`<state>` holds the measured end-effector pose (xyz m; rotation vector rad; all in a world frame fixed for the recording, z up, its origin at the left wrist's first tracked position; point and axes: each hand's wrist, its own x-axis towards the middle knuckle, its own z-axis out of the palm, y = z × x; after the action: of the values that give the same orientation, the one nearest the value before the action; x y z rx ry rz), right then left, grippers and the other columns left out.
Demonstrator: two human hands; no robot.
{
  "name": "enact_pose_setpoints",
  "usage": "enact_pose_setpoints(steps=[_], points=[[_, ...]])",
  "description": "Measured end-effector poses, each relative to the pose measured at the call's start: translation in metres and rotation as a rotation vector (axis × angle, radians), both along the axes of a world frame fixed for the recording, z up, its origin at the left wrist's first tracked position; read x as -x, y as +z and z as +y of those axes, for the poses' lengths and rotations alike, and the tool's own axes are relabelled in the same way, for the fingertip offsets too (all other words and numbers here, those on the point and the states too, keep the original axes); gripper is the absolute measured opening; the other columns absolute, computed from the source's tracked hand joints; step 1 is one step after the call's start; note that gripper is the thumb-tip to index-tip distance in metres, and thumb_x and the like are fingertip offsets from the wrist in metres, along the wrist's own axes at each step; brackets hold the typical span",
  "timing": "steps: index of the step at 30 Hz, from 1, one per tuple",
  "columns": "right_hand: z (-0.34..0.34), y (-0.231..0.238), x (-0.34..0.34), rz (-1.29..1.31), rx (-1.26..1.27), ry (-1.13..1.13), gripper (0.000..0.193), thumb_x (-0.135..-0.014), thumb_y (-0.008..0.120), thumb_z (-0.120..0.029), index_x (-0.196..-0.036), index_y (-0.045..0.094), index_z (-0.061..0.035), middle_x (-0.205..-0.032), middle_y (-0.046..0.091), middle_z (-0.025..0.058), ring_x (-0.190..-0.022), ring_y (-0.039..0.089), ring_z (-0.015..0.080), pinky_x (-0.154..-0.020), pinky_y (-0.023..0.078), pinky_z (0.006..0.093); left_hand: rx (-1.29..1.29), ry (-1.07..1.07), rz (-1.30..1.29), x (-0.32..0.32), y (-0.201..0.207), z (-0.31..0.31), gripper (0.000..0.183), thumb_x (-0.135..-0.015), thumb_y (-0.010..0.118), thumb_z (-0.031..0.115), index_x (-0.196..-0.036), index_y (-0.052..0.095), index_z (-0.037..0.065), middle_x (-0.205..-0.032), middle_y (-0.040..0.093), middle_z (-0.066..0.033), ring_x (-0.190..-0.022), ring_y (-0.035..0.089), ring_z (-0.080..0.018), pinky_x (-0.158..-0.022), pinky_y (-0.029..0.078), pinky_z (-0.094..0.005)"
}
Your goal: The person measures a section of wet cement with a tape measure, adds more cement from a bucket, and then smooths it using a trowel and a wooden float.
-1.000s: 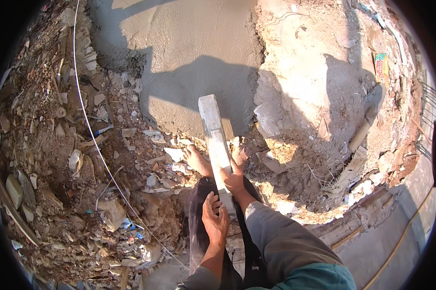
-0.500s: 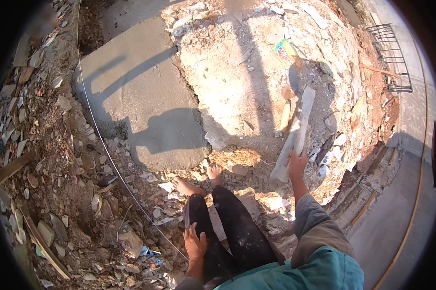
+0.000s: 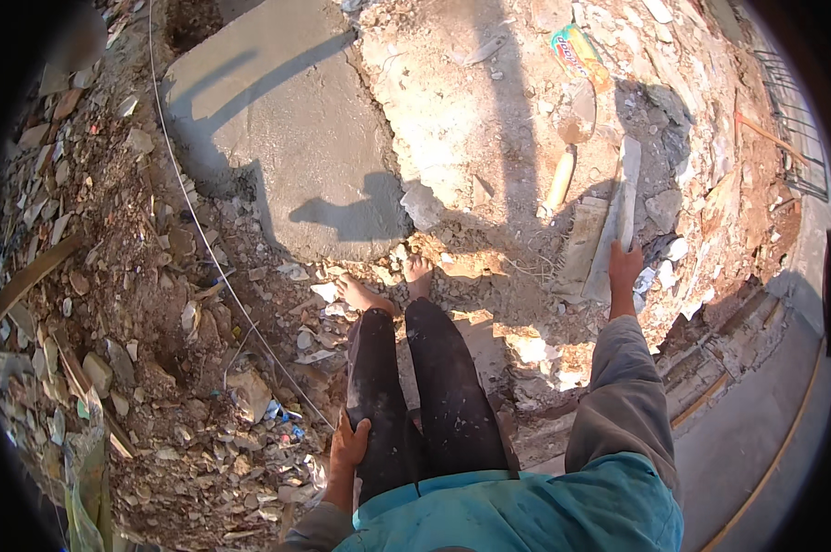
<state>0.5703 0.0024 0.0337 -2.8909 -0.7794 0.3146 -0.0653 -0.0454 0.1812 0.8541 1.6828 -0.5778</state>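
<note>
My right hand (image 3: 625, 262) is closed around the near end of a long grey board (image 3: 628, 179), which looks smeared with mortar and lies low over the rubble on the right. A flatter, dusty piece of board (image 3: 584, 237) lies close beside it. Just to the left is a trowel: its dusty blade (image 3: 577, 118) points away and its pale wooden handle (image 3: 560, 177) lies toward me. My left hand (image 3: 349, 444) rests on my left thigh, thumb apart, fingers partly hidden round the leg's side. Smooth wet concrete (image 3: 310, 120) spreads ahead of my bare feet.
A taut pale string (image 3: 195, 221) runs along the concrete's left side. Broken stones and rubble (image 3: 139, 304) cover the left. An orange and green packet (image 3: 581, 57) lies beyond the trowel. At far right are a metal bar frame (image 3: 788, 120) and a grey floor (image 3: 756, 432).
My right hand has moved right with the grey board and lowered it, uncovering the flatter board and more of the trowel. My left hand has slid back along my thigh. The view has shifted.
</note>
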Motion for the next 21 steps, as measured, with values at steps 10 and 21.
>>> enact_pose_setpoints(steps=[10, 21], points=[[-0.014, 0.034, 0.001, -0.085, 0.189, 0.359, 0.066, -0.08, 0.067, -0.025, -0.131, 0.044, 0.0101, -0.128, 0.049, 0.0323, -0.121, 0.047, 0.0438, -0.099, 0.041, 0.0467, 0.089, -0.143, 0.059, -0.001, 0.04, -0.007, 0.08, -0.088, 0.05, 0.055, -0.142, 0.037, -0.002, -0.139, 0.048, -0.0229, -0.127, 0.047, -0.0366, -0.105, 0.038, -0.044], [-0.027, 0.141, 0.071, 0.075, 0.284, 0.642, 0.064, -0.08, 0.065, -0.02, -0.132, 0.043, 0.0096, -0.126, 0.047, 0.0309, -0.118, 0.046, 0.0426, -0.099, 0.04, 0.0481, -0.206, 0.48, 0.036, 0.007, 0.089, -0.068, 0.053, -0.09, 0.051, 0.044, -0.12, 0.062, 0.002, -0.114, 0.065, -0.0227, -0.107, 0.062, -0.0362, -0.093, 0.046, -0.0407]])
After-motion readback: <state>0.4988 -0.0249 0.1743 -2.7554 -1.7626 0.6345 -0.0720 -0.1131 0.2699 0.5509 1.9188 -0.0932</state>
